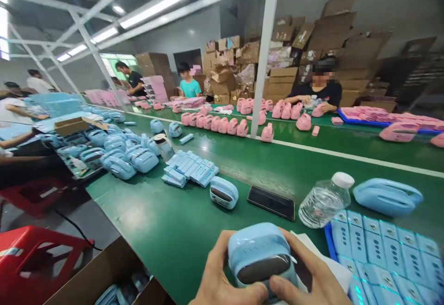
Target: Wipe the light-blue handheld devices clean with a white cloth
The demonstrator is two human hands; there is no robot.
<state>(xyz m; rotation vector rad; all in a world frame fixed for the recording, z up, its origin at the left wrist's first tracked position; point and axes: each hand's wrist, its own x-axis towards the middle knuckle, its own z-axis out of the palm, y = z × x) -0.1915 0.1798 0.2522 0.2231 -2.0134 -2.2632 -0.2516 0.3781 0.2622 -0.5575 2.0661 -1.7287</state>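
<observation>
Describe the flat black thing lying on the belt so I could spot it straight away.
On the long green table, look just beyond the two hands holding a light blue plastic case. The thin black rectangular phone lies flat, left of the clear plastic water bottle. It is the only dark, flat thing among blue shells.

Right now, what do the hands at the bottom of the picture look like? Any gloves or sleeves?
Both are bare: the left hand and right hand wear no gloves, rings or watch that shows. No sleeve reaches the wrists in view. Nails are short and unpainted.

The head camera looks forward and down from close above the hands (263,277), over the green table (173,231) beyond.
</observation>
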